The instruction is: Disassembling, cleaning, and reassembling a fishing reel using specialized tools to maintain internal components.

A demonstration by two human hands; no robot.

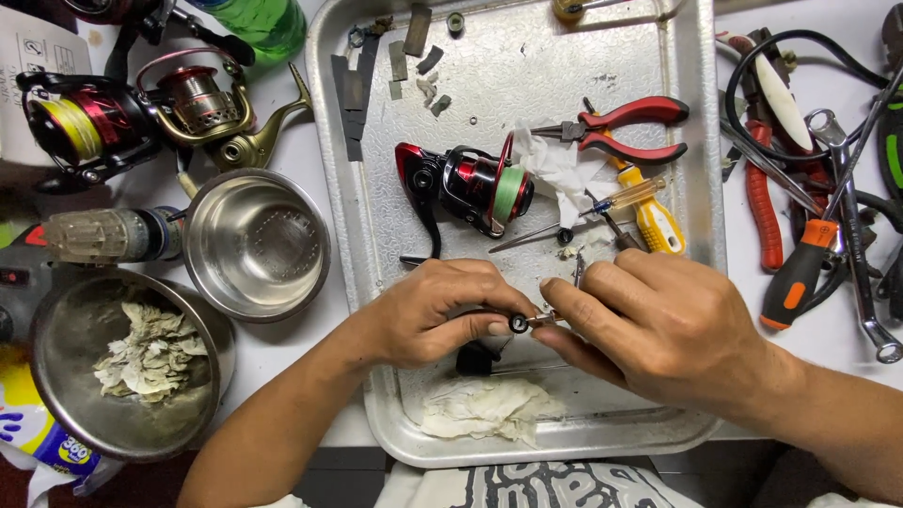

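- Small black ring-shaped part (pixel 518 324) pinched between thumb and forefinger of left hand (pixel 442 315), low over the middle of the metal tray (pixel 677 282).
- Thin metal tool (pixel 550 319) gripped in closed fingers of right hand (pixel 663 325), tip touching the ring part.
- Red-and-black fishing reel (pixel 467 185) lying on the tray just above the hands, beside a crumpled white tissue (pixel 560 169).
- Red-handled pliers (pixel 621 130) and yellow screwdriver (pixel 649 212) further right on the tray.
- Wadded cloth (pixel 484 409) at the tray's near edge.
- Empty steel bowl (pixel 256 245) and bowl of used rags (pixel 127 362) left of the tray.
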